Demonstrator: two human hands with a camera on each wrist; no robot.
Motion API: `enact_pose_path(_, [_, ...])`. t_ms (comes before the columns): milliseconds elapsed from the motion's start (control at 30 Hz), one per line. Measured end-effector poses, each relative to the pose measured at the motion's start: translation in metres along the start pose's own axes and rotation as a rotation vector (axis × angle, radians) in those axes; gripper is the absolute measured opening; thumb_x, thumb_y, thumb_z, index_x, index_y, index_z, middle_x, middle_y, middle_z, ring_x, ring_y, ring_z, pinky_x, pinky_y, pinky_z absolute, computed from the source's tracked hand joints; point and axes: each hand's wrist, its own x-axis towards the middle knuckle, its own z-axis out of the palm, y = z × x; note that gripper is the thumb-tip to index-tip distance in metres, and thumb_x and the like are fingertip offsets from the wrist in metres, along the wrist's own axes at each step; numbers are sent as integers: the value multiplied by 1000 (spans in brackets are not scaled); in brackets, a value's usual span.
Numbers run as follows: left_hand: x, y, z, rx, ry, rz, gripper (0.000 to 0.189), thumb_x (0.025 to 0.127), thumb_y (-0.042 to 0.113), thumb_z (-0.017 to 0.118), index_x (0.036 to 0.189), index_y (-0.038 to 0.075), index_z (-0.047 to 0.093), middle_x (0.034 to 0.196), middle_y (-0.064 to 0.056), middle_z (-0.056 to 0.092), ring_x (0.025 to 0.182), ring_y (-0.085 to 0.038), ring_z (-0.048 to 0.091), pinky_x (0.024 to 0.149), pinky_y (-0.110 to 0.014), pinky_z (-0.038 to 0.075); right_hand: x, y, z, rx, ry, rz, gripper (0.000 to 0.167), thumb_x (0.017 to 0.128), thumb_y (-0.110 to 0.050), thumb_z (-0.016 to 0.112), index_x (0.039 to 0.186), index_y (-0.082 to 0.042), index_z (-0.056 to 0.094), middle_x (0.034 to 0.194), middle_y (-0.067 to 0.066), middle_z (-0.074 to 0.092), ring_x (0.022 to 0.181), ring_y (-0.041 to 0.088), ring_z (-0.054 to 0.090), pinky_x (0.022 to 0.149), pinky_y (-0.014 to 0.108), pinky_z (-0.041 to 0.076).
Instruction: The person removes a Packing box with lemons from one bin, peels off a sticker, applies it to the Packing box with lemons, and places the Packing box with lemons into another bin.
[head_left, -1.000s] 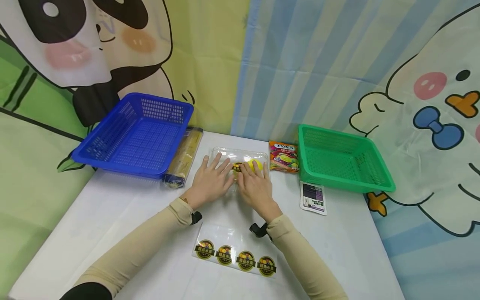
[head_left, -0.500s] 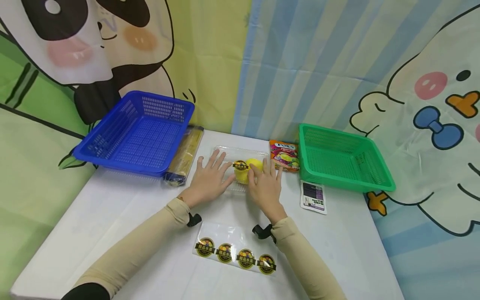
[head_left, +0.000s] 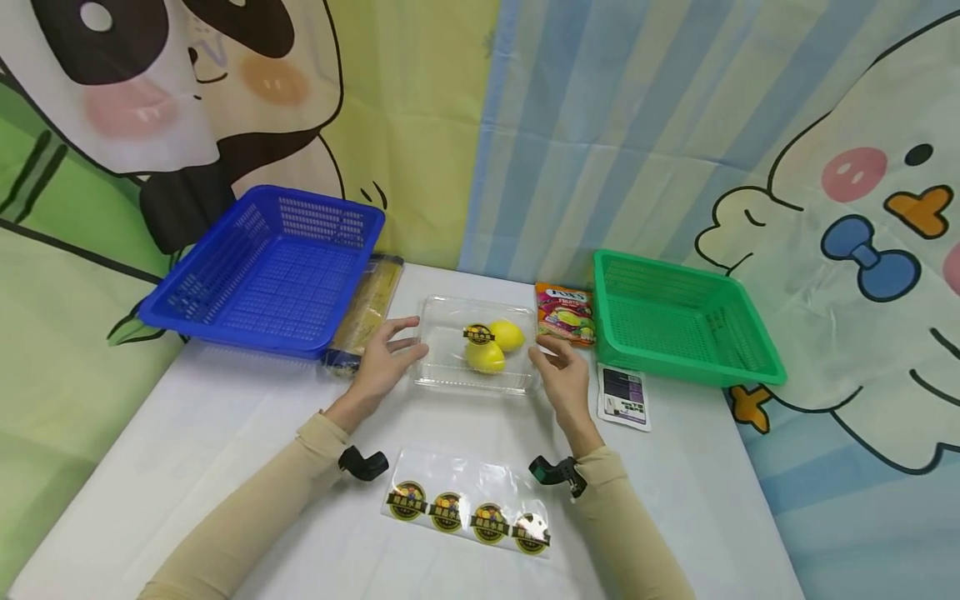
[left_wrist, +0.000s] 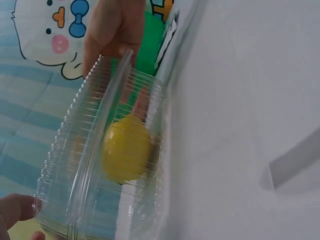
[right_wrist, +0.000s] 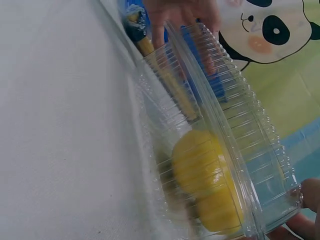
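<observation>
A clear plastic clamshell box [head_left: 450, 367] with a round black-and-gold sticker [head_left: 478, 334] on its lid lies at mid-table, two lemons [head_left: 486, 357] inside. At its left end, my left hand [head_left: 381, 360] holds the side, thumb and fingers spread along the edge. My right hand [head_left: 564, 379] holds the opposite end the same way, fingertips at the rim. Both wrist views show the box [left_wrist: 85, 165] from its front side, lid down, with a thumb [right_wrist: 311, 194] at the upper corner in the right wrist view.
Nearer me lies a clear sheet with several round stickers [head_left: 490, 523]. A blue basket [head_left: 262, 333] and a long yellow packet [head_left: 367, 312] stand left. To the right are a FOX'S candy bag [head_left: 566, 315], a green basket [head_left: 690, 367] and a flat printed pouch [head_left: 625, 398].
Both hands have come off the lid's top and moved apart, down to the box's left and right ends. The sticker and lemons are now uncovered.
</observation>
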Motion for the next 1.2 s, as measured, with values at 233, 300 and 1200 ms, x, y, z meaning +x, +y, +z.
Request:
enact_pose_path(233, [1,8,0,-26,-15,26,56,94,11,77,146,7,55,158,-9,48,139,-39,53,111,-54,46,1,-8,-5,-23,12,11,39,93,-25,80,129,-11,73,132,7,69,112,24,65,80,25,52])
enact_pose_path(300, [0,14,2,-34,-27,45,57,94,11,78,145,6,56,156,-8,51,139,-38,53,109,-54,47,1,-14,-10,-14,9,9,39,93,-24,80,129,-11,73,130,9,70,112,25,66,83,27,53])
enact_pose_path(1200, [98,118,190,30,-412,236,75,93,28,82,157,17,44,165,-2,41,151,-29,44,119,-36,43,89,-99,-227,186,197,49,24,93,-17,80,117,-14,78,94,-11,79,91,9,72,92,19,53])
